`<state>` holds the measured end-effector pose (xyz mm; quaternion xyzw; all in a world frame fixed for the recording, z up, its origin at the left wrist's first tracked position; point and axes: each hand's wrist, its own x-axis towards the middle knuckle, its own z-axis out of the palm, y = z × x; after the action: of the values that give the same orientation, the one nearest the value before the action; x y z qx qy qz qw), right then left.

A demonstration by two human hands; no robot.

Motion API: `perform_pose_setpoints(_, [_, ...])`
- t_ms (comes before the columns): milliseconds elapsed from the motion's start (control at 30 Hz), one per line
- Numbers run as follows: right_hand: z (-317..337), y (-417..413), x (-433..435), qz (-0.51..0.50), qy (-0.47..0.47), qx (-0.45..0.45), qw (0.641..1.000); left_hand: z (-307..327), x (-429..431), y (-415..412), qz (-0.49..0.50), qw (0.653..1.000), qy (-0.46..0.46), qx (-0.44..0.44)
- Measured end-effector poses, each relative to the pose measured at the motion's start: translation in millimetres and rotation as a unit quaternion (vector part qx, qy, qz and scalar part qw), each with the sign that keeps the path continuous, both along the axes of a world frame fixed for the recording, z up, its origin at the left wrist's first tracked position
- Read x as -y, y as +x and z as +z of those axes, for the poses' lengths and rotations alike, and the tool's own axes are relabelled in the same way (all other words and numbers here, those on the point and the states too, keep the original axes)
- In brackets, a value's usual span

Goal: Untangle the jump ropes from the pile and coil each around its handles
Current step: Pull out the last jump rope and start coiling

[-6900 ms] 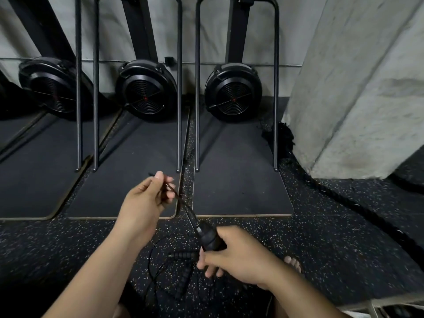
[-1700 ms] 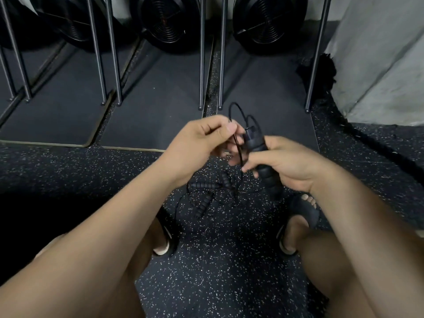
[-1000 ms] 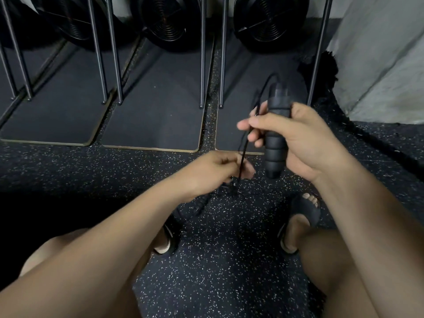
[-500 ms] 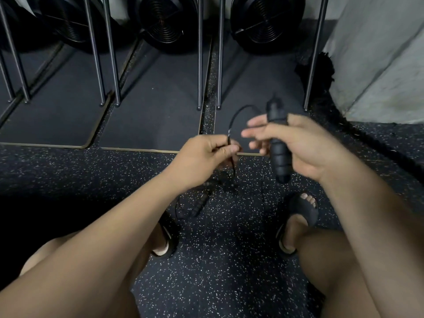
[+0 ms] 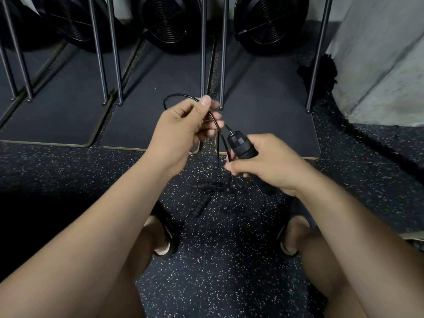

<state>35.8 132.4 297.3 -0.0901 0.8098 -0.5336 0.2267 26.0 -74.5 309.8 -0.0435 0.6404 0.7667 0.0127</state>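
My right hand grips a black jump rope handle, whose top end points up and to the left. A thin black rope leaves that end and loops over my left hand, which pinches it between thumb and fingers just left of the handle. More strands hang down from my hands to the floor. There, between my feet, lies a small pile of ribbed black handles and tangled rope. How the strands in the pile cross is too dark to tell.
I squat on speckled black rubber floor, in black sandals. Ahead stand dark mats with upright metal poles and round black fan housings. A concrete pillar rises at the right, with a thick dark rope along its base.
My right hand has lowered and tilted the handle so its top points left. My left hand has risen, drawing a loop of rope up beside the handle.
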Motion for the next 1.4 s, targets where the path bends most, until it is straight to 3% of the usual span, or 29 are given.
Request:
perform_pose_setpoints(100, [9.2, -1.0, -0.2, -0.046, -0.067, -0.008, 0.997, -3.6, 3.7, -1.6, -0.016, 0.999, -0.032, 0.039])
perform_pose_setpoints(233, [27.0, -3.2, -3.6, -0.108, -0.178, -0.002, 0.978, -13.2, -9.5, 10.8, -0.109, 0.987, -0.076, 0.088])
perform_pose_setpoints(367, [39.0, -6.3, -10.3, -0.154, -0.256, 0.011, 0.954, -23.1, -28.5, 30.6, -0.208, 0.969, -0.097, 0.087])
perform_pose_setpoints(500, [46.0, -9.2, -19.3, -0.192, -0.300, -0.015, 0.934, -32.9, -35.6, 38.9, -0.233, 0.963, -0.127, 0.046])
perform_pose_setpoints(633, [50.0, -14.9, -28.8, -0.224, -0.328, -0.030, 0.917, -43.9, -32.4, 39.3, -0.275, 0.909, -0.314, -0.009])
perform_pose_setpoints(867, [54.8, -28.2, -48.6, -0.287, -0.382, -0.044, 0.878, -55.1, -31.1, 40.0, -0.306, 0.846, -0.436, 0.014])
perform_pose_setpoints(1000, [44.8, -29.7, -45.2, -0.267, -0.343, 0.000, 0.901, -49.7, -28.1, 35.7, -0.278, 0.871, -0.404, 0.003])
perform_pose_setpoints(1167, [17.5, -11.8, -22.6, -0.157, -0.169, 0.063, 0.971, -40.2, -25.7, 30.1, -0.243, 0.921, -0.301, -0.039])
perform_pose_setpoints(1400, [19.3, -1.7, -6.6, -0.113, -0.103, 0.047, 0.987, -40.0, -22.3, 26.8, -0.242, 0.933, -0.264, -0.045])
